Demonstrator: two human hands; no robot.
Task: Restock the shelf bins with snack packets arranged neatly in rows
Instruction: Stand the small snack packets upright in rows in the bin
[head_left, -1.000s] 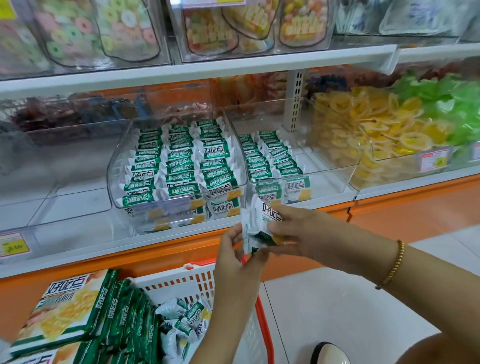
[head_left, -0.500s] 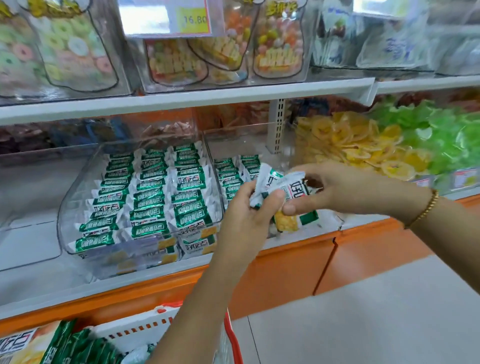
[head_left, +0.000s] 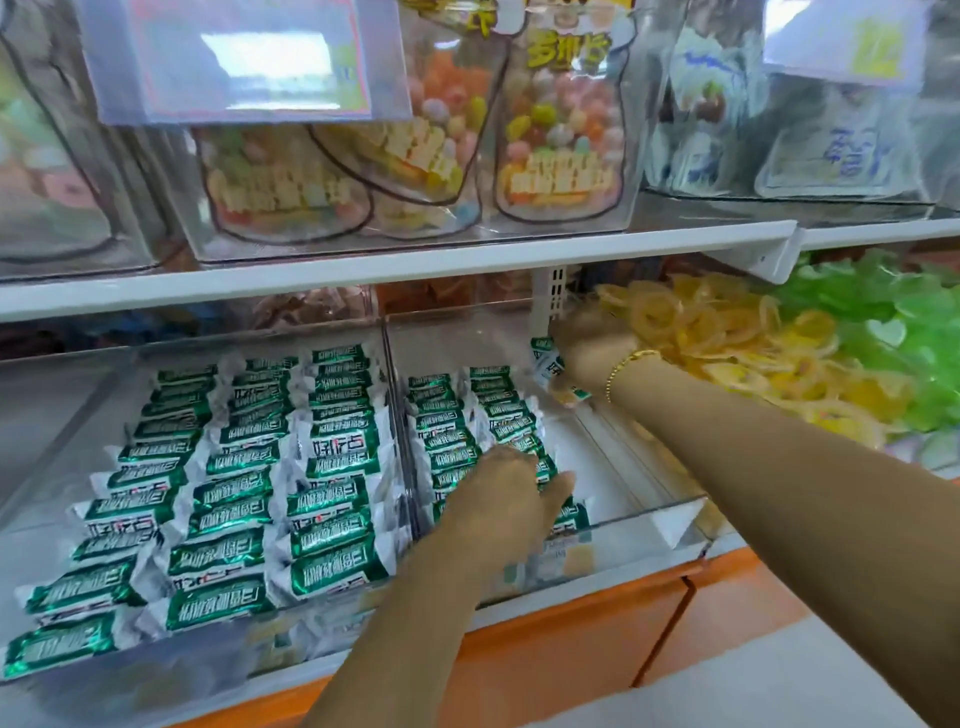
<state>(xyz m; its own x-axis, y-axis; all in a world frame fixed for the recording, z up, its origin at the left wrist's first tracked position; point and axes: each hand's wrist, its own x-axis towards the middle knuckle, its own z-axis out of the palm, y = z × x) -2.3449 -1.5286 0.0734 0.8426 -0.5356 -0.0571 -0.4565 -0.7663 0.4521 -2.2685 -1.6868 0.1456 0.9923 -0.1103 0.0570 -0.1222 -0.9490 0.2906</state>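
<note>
Right hand (head_left: 589, 345) was deep at the back of the right bin (head_left: 649, 512), fingers closed round a held packet (head_left: 551, 370). Its green-and-white end stuck out below the palm. Too blurred to tell whether it was one packet or several.

Left hand (head_left: 511, 491) lay flat on the packet rows (head_left: 447, 415) in the same bin, fingers fairly straight and spread, gripping nothing. My read: it was pinning the second row so the overlapped packets didn't slide into the bare lane beside them.

State of the bin: two rows filled on its left side, right lane bare white floor. Held packet sat at the far end of that lane, so I'd judge a third row was being started from the back. That makes sense because each packet leans on the one behind it.

Left bin (head_left: 104, 415) already had three full rows, so the target pattern was clear.

Risk: right forearm crossed low over the bin wall, right next to the yellow ring sweets (head_left: 727, 338). The bracelet (head_left: 631, 358) could snag there
</note>
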